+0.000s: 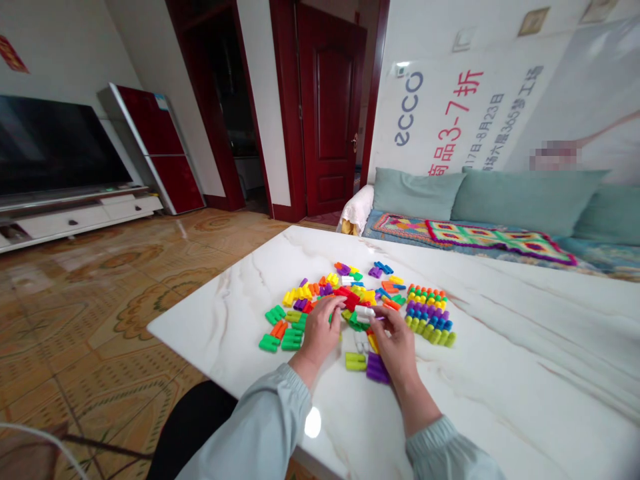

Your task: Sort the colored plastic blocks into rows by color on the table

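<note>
Among colourful plastic building blocks on the white table, my left hand (323, 327) hovers with half-curled fingers, the thumb a little apart from them. Its fingertips are close to some red blocks (347, 297); nothing shows between them. My right hand (395, 339) pinches a white block (364, 311), and a thin purple bit shows by its fingertips. Below that hand lie a purple block (377, 368), a lime-green block (355, 361) and another white block (361, 342). Green blocks (291, 339) rest left of my left hand.
Right of my right hand stands a joined group of blocks (429, 315) in orange, green, yellow, purple, blue and lime rows. The marble-patterned table (500, 360) has its left corner near a tiled floor (125, 300). Behind it is a sofa with cushions (530, 200).
</note>
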{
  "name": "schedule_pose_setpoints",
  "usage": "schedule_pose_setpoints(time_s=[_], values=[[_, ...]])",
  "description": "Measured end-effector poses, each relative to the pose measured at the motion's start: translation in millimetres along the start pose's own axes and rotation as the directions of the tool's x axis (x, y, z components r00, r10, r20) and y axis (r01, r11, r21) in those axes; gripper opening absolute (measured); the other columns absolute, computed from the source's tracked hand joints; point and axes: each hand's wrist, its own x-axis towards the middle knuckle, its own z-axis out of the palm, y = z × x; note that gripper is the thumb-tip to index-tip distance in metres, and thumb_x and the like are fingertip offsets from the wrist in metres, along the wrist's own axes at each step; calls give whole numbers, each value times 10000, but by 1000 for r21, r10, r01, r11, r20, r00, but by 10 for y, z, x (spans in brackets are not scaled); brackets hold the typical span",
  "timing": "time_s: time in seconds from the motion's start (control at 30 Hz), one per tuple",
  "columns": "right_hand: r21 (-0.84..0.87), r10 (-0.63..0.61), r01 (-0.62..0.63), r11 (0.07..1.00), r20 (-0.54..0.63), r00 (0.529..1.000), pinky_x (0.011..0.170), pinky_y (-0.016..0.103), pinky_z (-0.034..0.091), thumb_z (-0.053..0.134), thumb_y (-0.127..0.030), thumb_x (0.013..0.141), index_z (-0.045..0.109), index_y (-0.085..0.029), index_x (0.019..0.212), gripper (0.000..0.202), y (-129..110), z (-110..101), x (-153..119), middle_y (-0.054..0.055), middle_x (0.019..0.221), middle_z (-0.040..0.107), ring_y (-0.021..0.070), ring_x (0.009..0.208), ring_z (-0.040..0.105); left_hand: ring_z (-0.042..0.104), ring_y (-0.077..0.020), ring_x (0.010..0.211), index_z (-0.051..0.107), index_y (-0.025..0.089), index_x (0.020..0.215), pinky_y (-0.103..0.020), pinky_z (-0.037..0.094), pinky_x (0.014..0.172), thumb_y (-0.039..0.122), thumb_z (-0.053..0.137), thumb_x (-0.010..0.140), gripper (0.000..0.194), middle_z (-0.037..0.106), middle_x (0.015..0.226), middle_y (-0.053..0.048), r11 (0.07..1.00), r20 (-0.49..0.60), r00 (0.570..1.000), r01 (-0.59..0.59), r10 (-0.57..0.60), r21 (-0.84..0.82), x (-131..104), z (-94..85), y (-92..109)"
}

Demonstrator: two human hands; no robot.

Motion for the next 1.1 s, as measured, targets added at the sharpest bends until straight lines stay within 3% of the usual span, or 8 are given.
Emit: schedule_pose_setpoints(time_s=[0.17, 0.27, 0.37, 0.5, 0.63, 0.87, 1.0, 1.1], values=[[-37, 35, -35, 999, -3, 999, 684, 347, 547, 628, -363, 793, 673, -189, 972, 254, 86, -3, 5, 81, 955, 704, 187, 710, 645, 570, -265, 1104, 667, 230, 1114, -471, 425, 1025, 151, 517, 902, 271, 681, 1115, -74, 940, -84, 991, 126, -104, 317, -101, -348, 79], [-53, 44, -46, 998, -37, 998, 666, 351, 541, 621, -384, 794, 671, -182, 956, 264, 133, -9, 11, 89, 927, 702, 194, 709, 637, 424, -382, 1294, 654, 245, 1197, -636, 268, 1099, 254, 644, 830, 367, 606, 1281, -109, 810, -22, 963, 239, -269, 536, -297, -531, 73], [-90, 41, -44, 995, -41, 998, 644, 349, 531, 618, -383, 777, 677, -176, 934, 266, 152, -15, 14, 80, 869, 695, 187, 665, 613, 398, -401, 1322, 621, 212, 1263, -651, 255, 1100, 292, 676, 795, 478, 549, 1353, -147, 741, 96, 916, 251, -391, 623, -459, -594, 20], [-125, 38, -40, 991, -22, 999, 649, 350, 525, 607, -389, 768, 682, -174, 921, 274, 154, -16, 11, 75, 853, 693, 184, 649, 603, 470, -305, 1268, 561, 175, 1341, -479, 349, 1100, 272, 605, 846, 506, 543, 1355, -146, 768, 227, 891, 182, -393, 613, -418, -549, -31], [-134, 31, -32, 990, -9, 999, 680, 347, 526, 597, -386, 775, 683, -182, 910, 260, 140, -11, 4, 70, 856, 694, 188, 679, 613, 472, -316, 1252, 610, 213, 1295, -457, 390, 1054, 285, 611, 839, 462, 538, 1358, -141, 761, 282, 868, 153, -408, 631, -213, -494, -48], [-112, 15, -13, 994, 12, 1000, 659, 337, 525, 605, -348, 781, 683, -190, 883, 204, 125, 0, 3, 60, 828, 691, 186, 658, 616, 595, -294, 1050, 671, 207, 1174, -435, 486, 932, 196, 601, 818, 363, 643, 1104, -135, 831, 326, 913, 26, -247, 556, -154, -481, -172], [-122, 2, -1, 993, 7, 1000, 639, 328, 524, 606, -324, 775, 685, -186, 871, 186, 120, 5, 2, 60, 820, 682, 182, 645, 609, 642, -262, 981, 674, 194, 1125, -419, 522, 904, 189, 537, 858, 300, 688, 1042, -111, 935, 217, 970, 22, -105, 353, -142, -490, -271], [-134, 7, -7, 991, 3, 1000, 648, 330, 525, 604, -321, 787, 686, -181, 875, 185, 104, 12, -2, 62, 823, 679, 184, 654, 609, 679, -246, 917, 682, 185, 1096, -404, 548, 861, 272, 509, 903, 272, 720, 1000, -102, 980, 89, 983, 151, -163, 133, -41, -471, -259]])
